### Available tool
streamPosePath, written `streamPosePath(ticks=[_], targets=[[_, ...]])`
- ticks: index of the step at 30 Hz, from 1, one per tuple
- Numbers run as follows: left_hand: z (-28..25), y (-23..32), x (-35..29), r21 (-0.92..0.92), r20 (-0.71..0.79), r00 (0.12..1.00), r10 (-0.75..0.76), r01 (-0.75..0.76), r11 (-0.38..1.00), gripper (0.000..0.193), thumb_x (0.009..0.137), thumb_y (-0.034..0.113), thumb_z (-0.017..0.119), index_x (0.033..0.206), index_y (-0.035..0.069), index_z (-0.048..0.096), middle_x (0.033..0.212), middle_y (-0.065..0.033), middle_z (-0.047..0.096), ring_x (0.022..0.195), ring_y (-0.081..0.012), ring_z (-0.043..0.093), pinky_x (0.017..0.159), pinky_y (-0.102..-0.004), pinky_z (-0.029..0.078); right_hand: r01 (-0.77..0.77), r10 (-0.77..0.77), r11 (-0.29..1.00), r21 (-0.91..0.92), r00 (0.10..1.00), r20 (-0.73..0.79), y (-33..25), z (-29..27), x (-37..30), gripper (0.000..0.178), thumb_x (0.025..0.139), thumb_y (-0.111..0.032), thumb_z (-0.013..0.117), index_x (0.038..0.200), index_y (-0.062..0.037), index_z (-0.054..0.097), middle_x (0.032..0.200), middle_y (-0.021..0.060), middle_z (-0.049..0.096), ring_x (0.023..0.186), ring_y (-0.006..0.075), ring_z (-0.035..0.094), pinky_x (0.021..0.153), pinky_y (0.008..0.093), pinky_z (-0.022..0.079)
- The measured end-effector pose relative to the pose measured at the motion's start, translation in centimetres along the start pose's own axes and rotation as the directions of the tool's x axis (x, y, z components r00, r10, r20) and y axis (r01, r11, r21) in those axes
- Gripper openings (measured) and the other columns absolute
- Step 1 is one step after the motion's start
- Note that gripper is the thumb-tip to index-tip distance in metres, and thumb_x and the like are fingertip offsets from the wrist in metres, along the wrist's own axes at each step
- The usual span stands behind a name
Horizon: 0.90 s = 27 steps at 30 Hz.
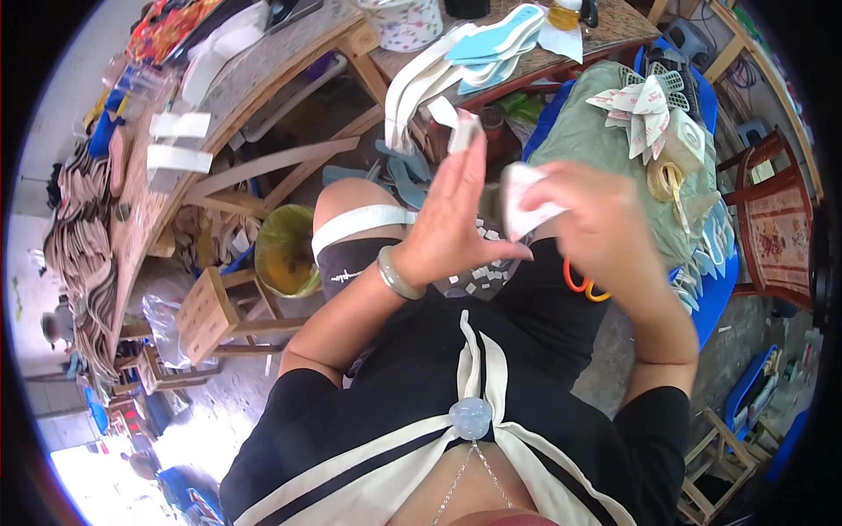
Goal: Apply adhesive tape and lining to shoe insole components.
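Note:
My left hand [445, 206] is raised with fingers stretched up and thumb spread away. A white strip [463, 131] lies against its fingertips; whether it is stuck there or held between fingers, I cannot tell. My right hand [601, 215], smeared by motion, pinches a white piece of paper [526, 200] with faint reddish print. The two hands are apart above my lap. Small white squares [478, 282] are scattered on the dark fabric there. Orange-handled scissors [574, 277] show partly beneath my right wrist. A white band [360, 224] runs across my left thigh.
White and light-blue shoe insoles [491, 48] are stacked on the table ahead. To the right, a grey-green cloth [579, 131] carries red-printed papers [647, 110] and a tape roll [668, 180]. A lined bin [288, 250] and wooden stool [206, 311] stand left, beside a workbench [232, 96].

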State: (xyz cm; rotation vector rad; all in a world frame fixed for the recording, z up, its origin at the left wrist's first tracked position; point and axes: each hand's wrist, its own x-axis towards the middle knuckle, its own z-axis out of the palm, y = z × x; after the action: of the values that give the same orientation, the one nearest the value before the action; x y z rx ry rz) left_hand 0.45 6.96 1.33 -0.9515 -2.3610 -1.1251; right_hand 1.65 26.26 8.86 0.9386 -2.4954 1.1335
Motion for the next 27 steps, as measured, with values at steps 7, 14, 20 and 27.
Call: streamPosePath(ticks=[7,14,20,27], targets=[[-4.2,-2.3,-5.2,-0.437,0.152,0.984,-0.095,0.153,0.886,0.089,0.065,0.007,0.055,0.146,-0.002,0.018,0.15,-0.0238,0.017,0.141,-0.0347,0.016,0.112,-0.039,0.017,-0.151,0.257,0.805,0.574,0.96,-0.109,1.5,6.4,2.8,0.017,0.091,-0.004,0.053,0.104,-0.0003,0.062,0.096,0.0035,0.066,0.085,0.0108,0.061,0.076,0.0248,0.049],[-6.1,-4.0,-7.3,-0.905,0.285,0.919,-0.27,0.351,0.24,0.091,0.072,0.034,0.063,0.146,0.003,0.018,0.134,-0.0241,0.044,0.096,-0.023,0.059,0.08,-0.0339,0.05,-0.239,0.23,0.614,0.752,0.966,0.12,2.7,12.5,5.8,0.02,0.087,-0.007,0.061,0.105,0.0006,0.066,0.092,0.0008,0.065,0.083,0.0071,0.057,0.076,0.0215,0.045],[-7.1,-5.2,-6.2,-0.985,0.012,0.807,-0.591,-0.091,-0.145,0.068,0.08,0.028,0.053,0.138,0.0,0.033,0.13,-0.0231,0.048,0.114,-0.0352,0.054,0.094,-0.0448,0.047,-0.282,0.419,0.448,0.848,0.904,0.08,2.7,13.0,6.0,0.025,0.084,-0.007,0.065,0.107,0.0034,0.065,0.091,0.0056,0.067,0.083,0.0097,0.062,0.076,0.0227,0.049],[-6.4,-5.1,-6.7,-0.994,-0.02,0.763,-0.646,0.057,0.097,0.054,0.092,0.034,0.056,0.126,-0.007,0.046,0.119,-0.0182,0.057,0.105,-0.0259,0.059,0.09,-0.0367,0.049,-0.374,0.442,0.293,0.88,0.869,0.222,1.8,14.5,5.9,0.021,0.082,-0.01,0.069,0.098,0.0029,0.067,0.087,0.0045,0.067,0.078,0.0083,0.061,0.072,0.0212,0.047]])
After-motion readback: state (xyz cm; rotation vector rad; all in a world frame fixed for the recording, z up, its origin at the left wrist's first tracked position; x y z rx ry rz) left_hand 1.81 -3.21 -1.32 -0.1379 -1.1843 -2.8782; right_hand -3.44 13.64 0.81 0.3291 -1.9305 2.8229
